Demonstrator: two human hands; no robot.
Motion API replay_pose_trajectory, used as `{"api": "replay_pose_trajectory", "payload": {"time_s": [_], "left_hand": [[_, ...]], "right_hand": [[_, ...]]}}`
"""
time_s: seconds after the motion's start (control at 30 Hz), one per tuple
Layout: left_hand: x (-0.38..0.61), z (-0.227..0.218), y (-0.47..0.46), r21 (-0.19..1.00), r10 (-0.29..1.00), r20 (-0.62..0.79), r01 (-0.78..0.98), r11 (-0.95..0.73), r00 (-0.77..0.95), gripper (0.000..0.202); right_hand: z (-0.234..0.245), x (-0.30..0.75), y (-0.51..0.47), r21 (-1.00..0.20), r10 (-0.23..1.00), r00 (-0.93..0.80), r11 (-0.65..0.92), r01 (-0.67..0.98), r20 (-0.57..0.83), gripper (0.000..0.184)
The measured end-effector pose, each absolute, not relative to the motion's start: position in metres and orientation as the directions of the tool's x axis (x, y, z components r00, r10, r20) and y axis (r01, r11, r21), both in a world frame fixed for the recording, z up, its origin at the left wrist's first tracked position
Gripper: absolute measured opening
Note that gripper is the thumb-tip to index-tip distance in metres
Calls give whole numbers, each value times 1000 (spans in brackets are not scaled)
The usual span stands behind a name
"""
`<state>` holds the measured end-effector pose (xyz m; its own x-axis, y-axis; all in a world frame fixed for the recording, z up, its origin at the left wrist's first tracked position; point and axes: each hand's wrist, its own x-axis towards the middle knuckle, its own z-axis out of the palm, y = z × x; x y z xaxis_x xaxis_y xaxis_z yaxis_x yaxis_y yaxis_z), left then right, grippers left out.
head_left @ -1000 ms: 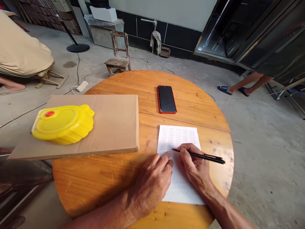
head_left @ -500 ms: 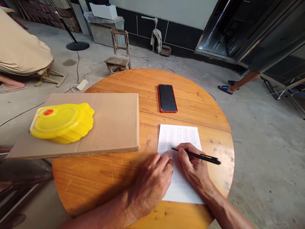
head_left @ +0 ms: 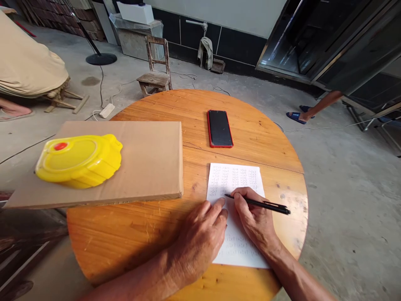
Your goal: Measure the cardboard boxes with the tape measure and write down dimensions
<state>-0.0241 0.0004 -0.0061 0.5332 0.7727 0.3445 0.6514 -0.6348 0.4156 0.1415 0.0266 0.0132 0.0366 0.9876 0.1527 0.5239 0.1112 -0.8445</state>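
Note:
A white sheet of paper point(head_left: 234, 259) lies on the round wooden table, with rows of small handwritten characters across its upper part and more near its lower edge. My right hand point(head_left: 255, 215) pinches a black pen point(head_left: 266, 205) between thumb and fingers. The pen's tip meets the paper at the left end of a row, while its back end points right. Resting on the paper's left side is my left hand point(head_left: 203, 234), its fingers loosely bent with nothing held. Its fingertips lie just below the pen tip. Both forearms reach in from the bottom of the view.
A phone with a red case point(head_left: 219, 128) lies beyond the paper on the table point(head_left: 250, 113). At left, a flat cardboard box point(head_left: 153, 159) carries a yellow plastic case point(head_left: 79, 161). Past the table stand a small wooden chair point(head_left: 156, 79) and a person's slippered feet point(head_left: 297, 116).
The view has shifted very slightly. Both hands keep nearly the same place, and the pen tip stays on the same row of the paper.

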Motion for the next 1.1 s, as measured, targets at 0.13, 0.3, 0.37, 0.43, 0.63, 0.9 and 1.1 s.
{"api": "replay_pose_trajectory", "payload": {"time_s": [0.13, 0.3, 0.37, 0.43, 0.63, 0.9, 1.1], "left_hand": [[-24, -6, 0, 422, 773, 336, 648, -635, 539, 27], [-24, -5, 2, 420, 769, 354, 644, -639, 533, 25], [-24, -5, 3, 415, 764, 342, 642, -645, 546, 27], [-24, -5, 3, 409, 758, 328, 638, -652, 564, 29], [-25, -8, 2, 412, 761, 339, 641, -648, 553, 29], [-26, -7, 1, 428, 775, 304, 648, -630, 553, 29], [-25, -7, 1, 436, 780, 293, 649, -624, 553, 29]], "right_hand": [[12, 143, 26, -840, 984, 32, 134, 526, 177, 19], [8, 147, 24, -877, 985, 99, 79, 474, 142, 19], [7, 149, 23, -883, 987, 102, 65, 465, 126, 19], [7, 149, 23, -884, 988, 104, 54, 464, 115, 19], [8, 148, 24, -874, 989, 96, 54, 482, 115, 20], [7, 146, 24, -862, 988, 88, 69, 502, 130, 19], [8, 144, 26, -856, 985, 77, 96, 508, 156, 19]]}}
